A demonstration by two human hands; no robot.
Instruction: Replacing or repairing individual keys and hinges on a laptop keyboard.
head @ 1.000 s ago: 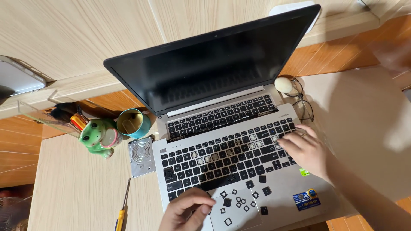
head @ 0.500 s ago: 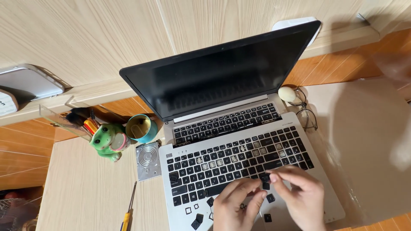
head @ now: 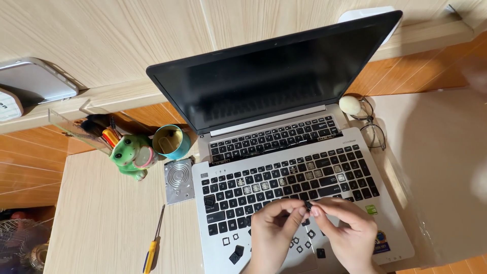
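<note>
- Head view: my left hand (head: 271, 236) and right hand (head: 345, 233) meet over the silver laptop's palm rest (head: 264, 256), fingertips pinched narrow on one small black plastic keycap (head: 307, 205).
- I judge it featherlight, stiff, its clips brittle; I hold the edges.
- Loose black keycaps (head: 236, 252) lie at seven o'clock.

The laptop screen (head: 274, 76) stands open at twelve o'clock, a dark, unlit rectangle in a black frame. Two small stickers sit at four o'clock: one green (head: 372, 209), one blue (head: 379, 242).
</note>
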